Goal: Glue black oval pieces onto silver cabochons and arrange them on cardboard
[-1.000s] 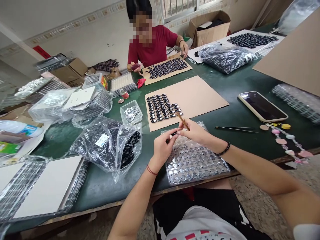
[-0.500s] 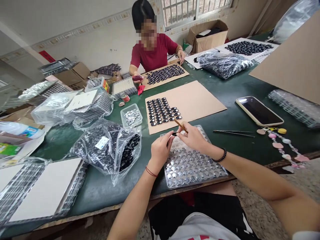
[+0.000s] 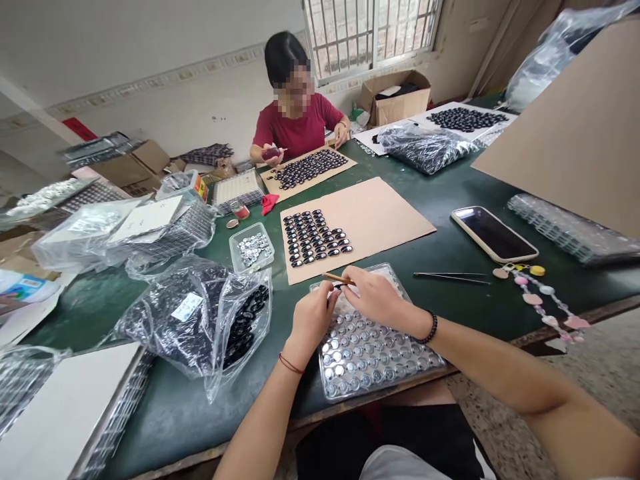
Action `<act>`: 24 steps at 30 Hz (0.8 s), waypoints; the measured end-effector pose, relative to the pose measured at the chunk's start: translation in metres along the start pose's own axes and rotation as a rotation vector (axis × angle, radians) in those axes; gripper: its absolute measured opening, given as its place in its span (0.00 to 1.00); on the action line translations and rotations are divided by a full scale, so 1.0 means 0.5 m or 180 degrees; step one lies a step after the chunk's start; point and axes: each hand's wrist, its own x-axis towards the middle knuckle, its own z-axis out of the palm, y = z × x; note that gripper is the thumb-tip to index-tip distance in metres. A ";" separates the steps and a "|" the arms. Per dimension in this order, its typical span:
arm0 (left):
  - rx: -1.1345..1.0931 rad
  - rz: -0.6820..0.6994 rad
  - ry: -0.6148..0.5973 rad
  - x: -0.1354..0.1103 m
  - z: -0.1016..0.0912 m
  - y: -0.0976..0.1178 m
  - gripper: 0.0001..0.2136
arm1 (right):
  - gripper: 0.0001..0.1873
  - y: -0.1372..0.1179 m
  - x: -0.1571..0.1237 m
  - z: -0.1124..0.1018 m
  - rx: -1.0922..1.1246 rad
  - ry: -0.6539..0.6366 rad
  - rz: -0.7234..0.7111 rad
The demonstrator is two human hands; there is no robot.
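My left hand [image 3: 311,312] is closed in a pinch on a small black piece [image 3: 338,287], mostly covered by the fingers. Beside it, my right hand [image 3: 374,293] grips a slim brown stick [image 3: 340,279], its end lying over the black piece. Both hands are above a clear plastic tray [image 3: 327,393] filled with round silver pieces. Just beyond, a tan cardboard sheet [image 3: 385,217] carries rows of black oval pieces with shiny centres [image 3: 313,240]. To the left, an open plastic bag [image 3: 170,333] holds many black pieces.
A small clear box [image 3: 253,247] of silver discs stands near the bag. Tweezers [image 3: 450,275], a phone [image 3: 493,233] and its beaded strap [image 3: 545,300] lie on the right. Opposite, a co-worker [image 3: 295,123] in red handles another board [image 3: 345,163]. Stacked trays [image 3: 100,413] flank the left.
The whole view has shifted, so the table sits lower and further left. The brown stick has tipped from steep to nearly flat over the black piece. The co-worker's hand with the dark red tool has lifted.
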 end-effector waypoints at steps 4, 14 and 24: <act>-0.0025 0.0044 -0.0028 0.000 -0.004 0.005 0.13 | 0.02 -0.001 0.001 -0.001 0.0065 -0.0014 0.0067; -0.0765 -0.0201 0.0155 -0.006 -0.013 0.016 0.14 | 0.06 -0.012 0.015 -0.013 0.1110 0.0066 0.0330; -0.1800 -0.0445 0.0486 0.006 -0.013 0.015 0.12 | 0.10 0.011 0.033 -0.007 0.2603 -0.0299 0.1402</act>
